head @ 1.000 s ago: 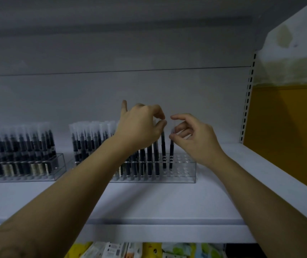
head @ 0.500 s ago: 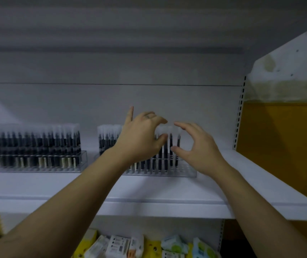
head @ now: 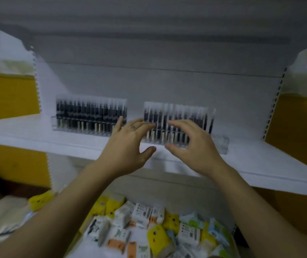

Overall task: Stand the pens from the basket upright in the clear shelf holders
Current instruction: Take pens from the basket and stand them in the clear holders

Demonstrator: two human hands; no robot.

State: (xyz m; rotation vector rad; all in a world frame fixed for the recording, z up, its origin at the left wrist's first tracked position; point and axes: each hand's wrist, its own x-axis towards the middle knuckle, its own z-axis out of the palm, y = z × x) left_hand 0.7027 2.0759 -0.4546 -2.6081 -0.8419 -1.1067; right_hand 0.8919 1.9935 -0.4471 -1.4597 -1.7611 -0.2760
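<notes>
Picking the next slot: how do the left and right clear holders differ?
The left holder is full of pens end to end; the right holder has an empty right end. The left hand and right hand partly hide the right holder; the left holder is mostly unhidden. Both are clear, with dark pens upright.

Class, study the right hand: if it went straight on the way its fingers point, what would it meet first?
Most likely the pens standing in the right-hand clear holder, just beyond the right hand, though blur leaves the depth unclear.
</notes>
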